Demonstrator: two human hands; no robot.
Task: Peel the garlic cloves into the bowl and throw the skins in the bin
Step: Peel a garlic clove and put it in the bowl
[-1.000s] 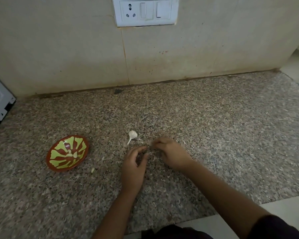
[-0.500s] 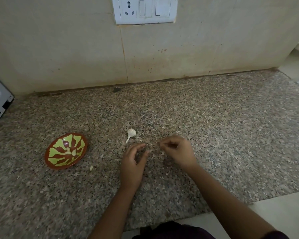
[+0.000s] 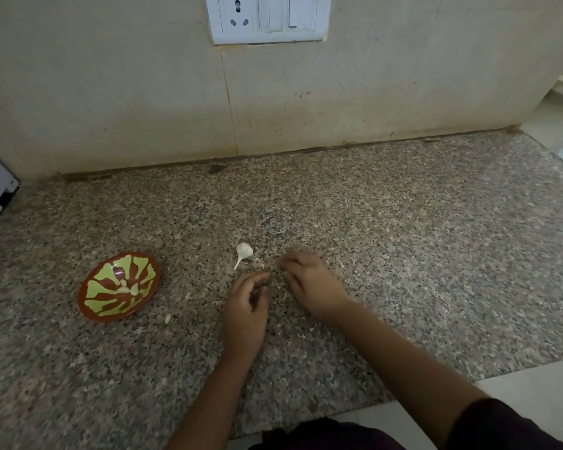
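Near the desk's [image 3: 403, 254] front edge, both hands sat close together.
Left hand [image 3: 246, 306] lay loosely curled, thumb and forefinger apart; right hand [image 3: 312, 284] bent its fingers onto the desk, its grip impossible to tell. Just beyond them lay a garlic piece [image 3: 243, 251]; to the left, the bowl [image 3: 143, 271] held peeled cloves [image 3: 127, 290], one loose clove [image 3: 167, 318] beside it.

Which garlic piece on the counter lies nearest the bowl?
The small clove just right of the bowl; the stemmed garlic lies farther off.
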